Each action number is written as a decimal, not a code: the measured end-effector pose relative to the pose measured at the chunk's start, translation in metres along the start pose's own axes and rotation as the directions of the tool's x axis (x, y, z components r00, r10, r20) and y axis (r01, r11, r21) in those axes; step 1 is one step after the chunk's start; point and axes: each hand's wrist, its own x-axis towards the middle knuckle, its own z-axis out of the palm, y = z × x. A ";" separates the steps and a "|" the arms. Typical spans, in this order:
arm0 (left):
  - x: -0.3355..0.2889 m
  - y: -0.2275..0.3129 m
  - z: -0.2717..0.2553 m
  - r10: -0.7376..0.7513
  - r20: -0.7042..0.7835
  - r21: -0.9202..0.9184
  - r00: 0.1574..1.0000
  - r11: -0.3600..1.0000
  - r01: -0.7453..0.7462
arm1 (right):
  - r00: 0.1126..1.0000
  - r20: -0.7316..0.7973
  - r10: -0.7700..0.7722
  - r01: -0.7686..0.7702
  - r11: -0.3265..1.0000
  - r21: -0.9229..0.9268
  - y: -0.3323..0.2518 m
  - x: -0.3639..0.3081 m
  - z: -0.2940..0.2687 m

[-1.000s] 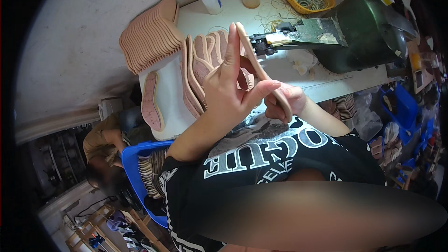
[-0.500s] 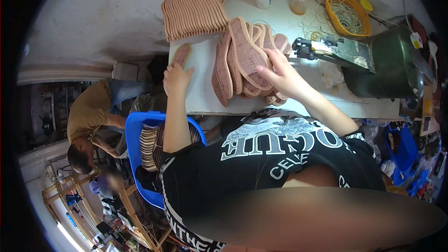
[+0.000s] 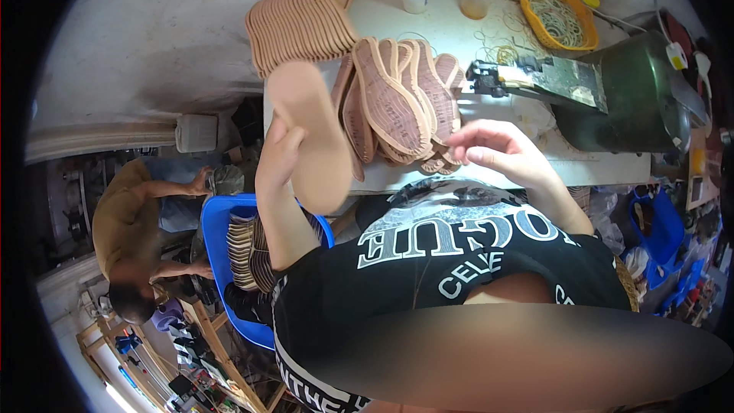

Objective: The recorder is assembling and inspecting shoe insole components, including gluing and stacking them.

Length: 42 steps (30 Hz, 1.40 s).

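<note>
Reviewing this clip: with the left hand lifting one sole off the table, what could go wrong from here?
1. The left hand grips the plain sole by one edge only; it may slip into the blue bin below.
2. The leaning row of stitched soles reaches the table edge; the empty right hand beside it could knock some off.

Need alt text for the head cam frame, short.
Seen from above, a person's left hand lifts a plain tan shoe insole over the edge of a white worktable, while the right hand hovers empty beside a fanned stack of stitched soles. A green sewing machine stands at right.
</note>
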 end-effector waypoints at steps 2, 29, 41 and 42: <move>-0.007 0.029 0.046 0.008 0.061 -0.113 0.998 0.994 -0.001 | 1.000 0.018 0.003 -0.003 1.000 -0.031 -0.016 0.006 0.008; 0.022 0.051 0.182 0.158 0.336 -0.353 0.929 0.935 -0.032 | 0.986 -0.076 -0.149 0.166 0.812 0.560 0.006 -0.004 -0.029; 0.028 0.048 0.203 0.250 0.312 0.026 0.917 0.962 -0.272 | 0.964 -0.244 -0.106 0.114 0.993 0.022 -0.001 0.001 -0.026; 0.033 0.044 0.206 0.312 0.269 0.045 0.911 0.941 -0.335 | 0.967 -0.250 -0.047 0.054 0.998 0.023 -0.005 -0.001 -0.029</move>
